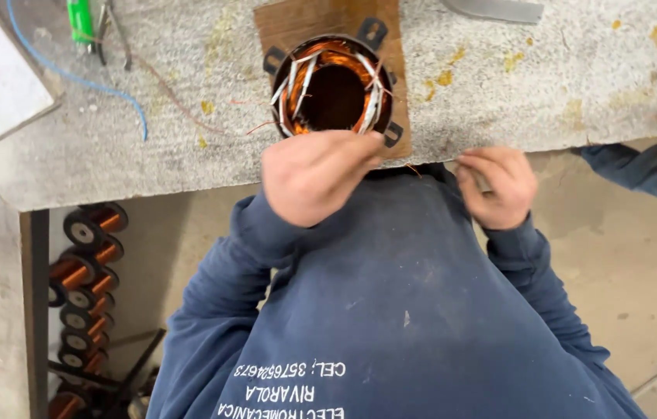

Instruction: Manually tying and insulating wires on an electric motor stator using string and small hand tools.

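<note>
Item: motor stator point(334, 85), round, dark shell, copper windings with white sleeves, standing on a brown board point(289, 23) near the front edge of the grey worktop point(546, 85). Axis: the bore runs vertically, open end up toward me; no long side visible from above, only the ring. Left hand point(314, 177): curled at the near rim of the stator, fingers point(359, 147) bent in against the windings, apparently pinching a thin wire, though the wire in the grip is too fine to confirm. Right hand point(497, 186): off the worktop's edge, well apart from the stator, fingers drawn together on something small; I cannot tell what. Loose copper wire ends point(260, 127) stray from the left of the ring. Risks, as I judge them: a hard pull could snap a strand or scrape its enamel on the shell; the stator sits close to the edge, so a tug toward me could drag it and the board off. Also present: blue cable point(111, 91), green-handled tool point(80, 22), copper wire spools point(84, 271) on a shelf below.
</note>
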